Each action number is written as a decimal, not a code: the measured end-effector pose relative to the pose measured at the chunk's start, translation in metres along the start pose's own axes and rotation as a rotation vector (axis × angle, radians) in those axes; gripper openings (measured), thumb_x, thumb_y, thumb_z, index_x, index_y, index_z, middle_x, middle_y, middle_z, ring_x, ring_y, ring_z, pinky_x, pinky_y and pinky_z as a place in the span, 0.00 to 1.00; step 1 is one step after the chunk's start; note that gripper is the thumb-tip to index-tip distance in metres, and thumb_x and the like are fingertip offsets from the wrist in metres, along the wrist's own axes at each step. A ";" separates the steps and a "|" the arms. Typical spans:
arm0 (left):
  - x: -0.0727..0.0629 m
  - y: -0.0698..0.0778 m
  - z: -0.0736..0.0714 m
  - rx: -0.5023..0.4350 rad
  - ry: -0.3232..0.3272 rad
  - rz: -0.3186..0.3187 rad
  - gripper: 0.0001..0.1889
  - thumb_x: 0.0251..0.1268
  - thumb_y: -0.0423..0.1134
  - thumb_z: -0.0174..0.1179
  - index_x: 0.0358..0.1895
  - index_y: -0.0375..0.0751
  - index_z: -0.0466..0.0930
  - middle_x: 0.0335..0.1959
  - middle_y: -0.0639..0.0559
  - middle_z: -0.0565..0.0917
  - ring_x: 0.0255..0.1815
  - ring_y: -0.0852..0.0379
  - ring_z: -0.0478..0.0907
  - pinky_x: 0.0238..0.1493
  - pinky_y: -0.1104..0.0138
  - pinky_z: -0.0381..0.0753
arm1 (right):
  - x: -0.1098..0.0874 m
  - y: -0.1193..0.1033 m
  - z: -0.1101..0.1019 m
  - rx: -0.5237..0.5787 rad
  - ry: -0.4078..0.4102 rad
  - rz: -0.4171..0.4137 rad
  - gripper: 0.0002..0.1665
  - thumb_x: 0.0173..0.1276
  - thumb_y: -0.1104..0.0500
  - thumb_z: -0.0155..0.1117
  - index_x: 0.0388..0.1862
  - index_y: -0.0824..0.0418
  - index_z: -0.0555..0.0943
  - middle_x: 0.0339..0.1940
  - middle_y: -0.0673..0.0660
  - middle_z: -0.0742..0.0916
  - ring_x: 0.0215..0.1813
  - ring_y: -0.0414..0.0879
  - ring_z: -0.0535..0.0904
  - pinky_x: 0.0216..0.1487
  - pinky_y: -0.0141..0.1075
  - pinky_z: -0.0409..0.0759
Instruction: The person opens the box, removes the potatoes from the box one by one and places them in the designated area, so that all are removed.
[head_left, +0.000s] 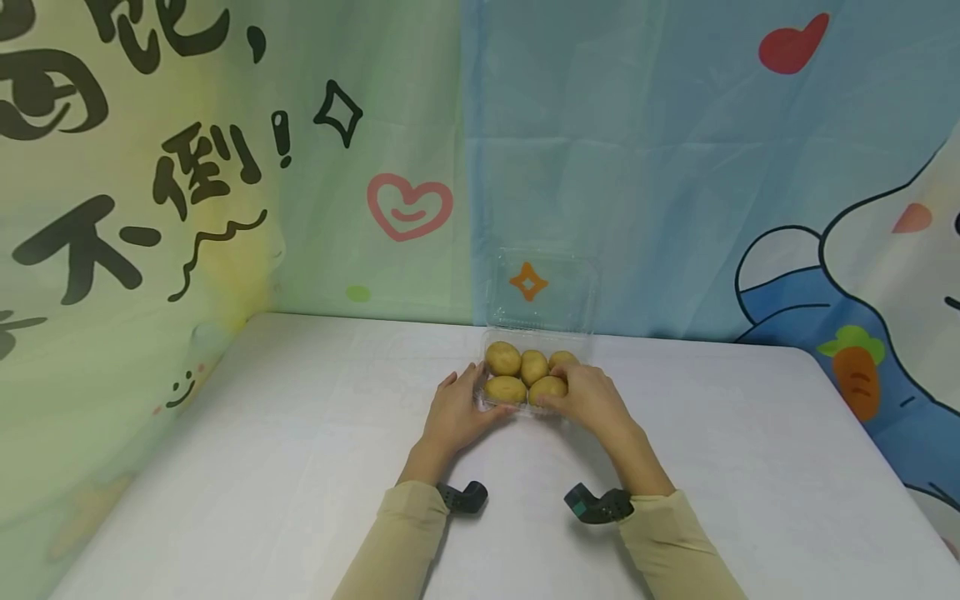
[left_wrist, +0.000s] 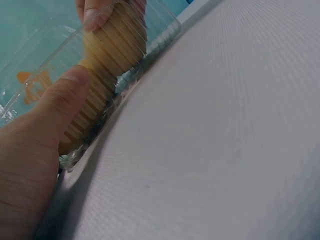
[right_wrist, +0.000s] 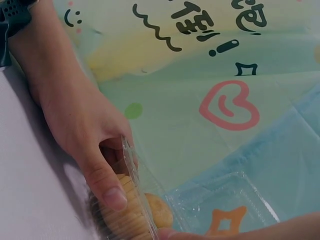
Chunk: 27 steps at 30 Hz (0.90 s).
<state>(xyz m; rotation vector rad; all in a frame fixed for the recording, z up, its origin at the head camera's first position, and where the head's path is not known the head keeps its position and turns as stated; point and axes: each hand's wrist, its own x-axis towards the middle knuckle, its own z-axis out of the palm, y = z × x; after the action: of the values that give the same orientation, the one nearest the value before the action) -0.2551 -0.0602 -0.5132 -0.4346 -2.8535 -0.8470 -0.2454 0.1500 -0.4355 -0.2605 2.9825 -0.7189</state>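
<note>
A clear plastic box [left_wrist: 162, 25] with its hinged lid [head_left: 573, 287] standing up behind it sits near the table's far edge. Several yellow-brown potatoes lie inside in two rows. My left hand [head_left: 459, 412] grips the box's front left corner, its thumb [right_wrist: 102, 182] along the ribbed front wall and its fingers round the left side. At the front right of the box, my right hand [head_left: 596, 402] holds a potato [head_left: 546, 388] between thumb and fingers. Beside it lies the front left potato [head_left: 505, 389]. The back right potato [head_left: 562, 358] is partly hidden by my right hand.
The box stands on a white-covered table [head_left: 300, 467]. A printed cloth backdrop [head_left: 660, 208] hangs behind the far edge, close to the raised lid. Dark wrist cameras, one [head_left: 463, 497] on the left and another [head_left: 598, 504] on the right, jut inward from the cuffs.
</note>
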 end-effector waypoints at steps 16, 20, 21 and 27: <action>0.001 -0.002 0.001 -0.020 0.000 0.007 0.49 0.51 0.70 0.59 0.69 0.37 0.63 0.67 0.43 0.70 0.69 0.47 0.67 0.75 0.57 0.56 | 0.000 0.004 0.001 -0.004 -0.009 -0.048 0.34 0.57 0.43 0.70 0.55 0.65 0.79 0.52 0.63 0.82 0.56 0.59 0.76 0.54 0.53 0.76; 0.002 -0.001 0.001 -0.020 -0.008 0.005 0.49 0.51 0.69 0.60 0.69 0.37 0.63 0.68 0.44 0.71 0.70 0.48 0.66 0.76 0.57 0.55 | -0.002 0.003 0.000 -0.023 -0.005 -0.071 0.33 0.58 0.44 0.70 0.56 0.65 0.79 0.52 0.64 0.83 0.56 0.60 0.77 0.54 0.54 0.76; 0.002 -0.001 0.001 -0.024 -0.006 0.005 0.49 0.51 0.69 0.61 0.69 0.37 0.63 0.67 0.44 0.71 0.70 0.48 0.66 0.76 0.57 0.55 | -0.002 0.003 0.000 -0.027 -0.004 -0.078 0.33 0.58 0.45 0.70 0.56 0.65 0.79 0.52 0.64 0.83 0.55 0.60 0.77 0.54 0.54 0.76; 0.001 -0.002 0.000 -0.020 0.003 0.004 0.49 0.51 0.69 0.61 0.69 0.37 0.64 0.67 0.45 0.71 0.70 0.49 0.66 0.75 0.57 0.56 | -0.001 0.000 -0.001 -0.035 -0.004 -0.085 0.33 0.58 0.46 0.70 0.56 0.64 0.78 0.52 0.63 0.84 0.54 0.58 0.79 0.53 0.51 0.78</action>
<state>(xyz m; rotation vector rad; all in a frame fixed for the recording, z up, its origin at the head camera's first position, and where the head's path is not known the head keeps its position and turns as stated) -0.2570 -0.0614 -0.5138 -0.4411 -2.8423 -0.8750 -0.2446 0.1511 -0.4348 -0.3927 2.9983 -0.6732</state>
